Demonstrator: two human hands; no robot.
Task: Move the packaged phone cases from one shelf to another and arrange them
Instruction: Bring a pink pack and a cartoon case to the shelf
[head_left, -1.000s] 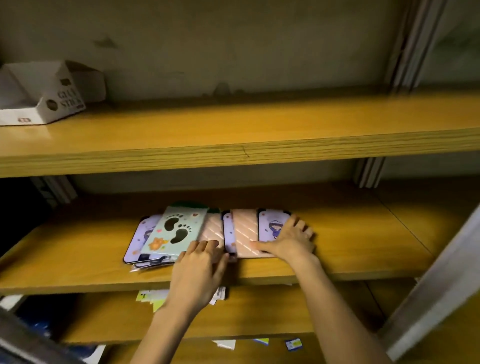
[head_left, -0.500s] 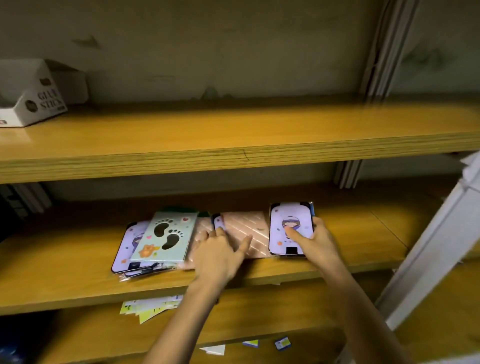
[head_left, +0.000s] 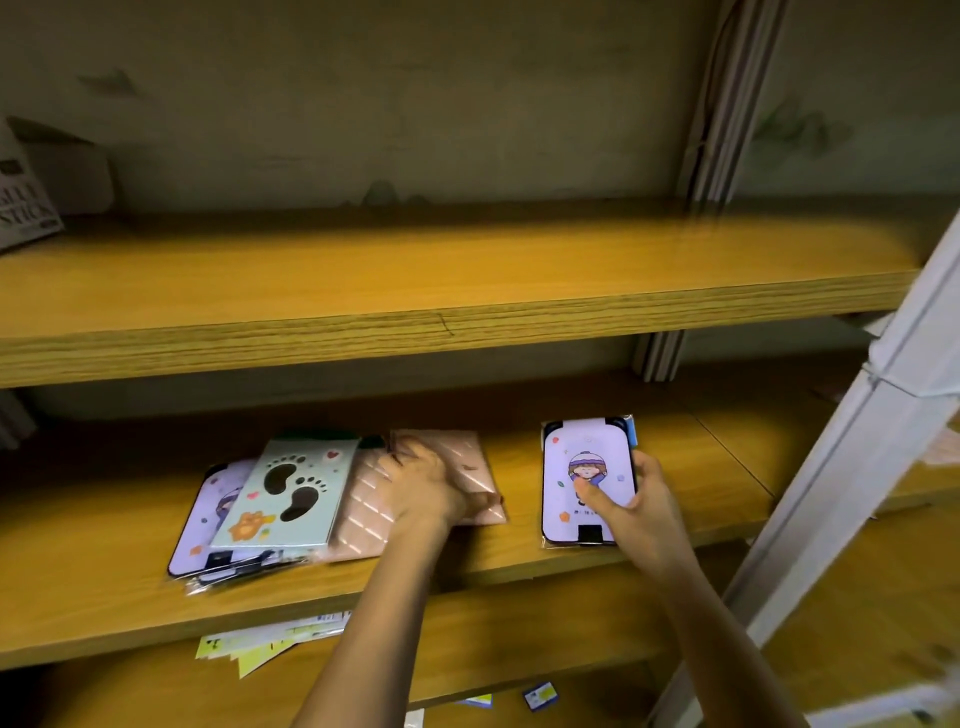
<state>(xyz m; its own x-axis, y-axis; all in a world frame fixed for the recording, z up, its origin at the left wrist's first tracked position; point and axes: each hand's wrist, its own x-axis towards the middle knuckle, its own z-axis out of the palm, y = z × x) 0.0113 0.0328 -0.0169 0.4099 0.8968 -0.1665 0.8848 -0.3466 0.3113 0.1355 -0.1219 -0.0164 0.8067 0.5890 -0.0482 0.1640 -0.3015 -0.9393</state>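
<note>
On the middle shelf (head_left: 571, 566) lies a loose pile of packaged phone cases. A mint case with black footprints (head_left: 288, 496) tops a lilac cartoon case (head_left: 200, 519) at the left. Pink striped cases (head_left: 363, 519) lie beside them. My left hand (head_left: 423, 486) grips the upper pink striped case (head_left: 467, 462), fingers curled over it. My right hand (head_left: 641, 501) holds a lilac case with a hatted cartoon figure (head_left: 584, 478), thumb on its face, apart from the pile to the right.
The upper shelf (head_left: 467, 270) is bare wood with a white cardboard box (head_left: 23, 202) at its far left. A white metal upright (head_left: 852, 493) slants down the right side. Paper slips (head_left: 270, 636) and small cards (head_left: 540, 695) lie on the lower shelves.
My right hand has picked the lilac cartoon case out of the pile and carried it right. My left hand moved from the shelf edge onto the pink striped case.
</note>
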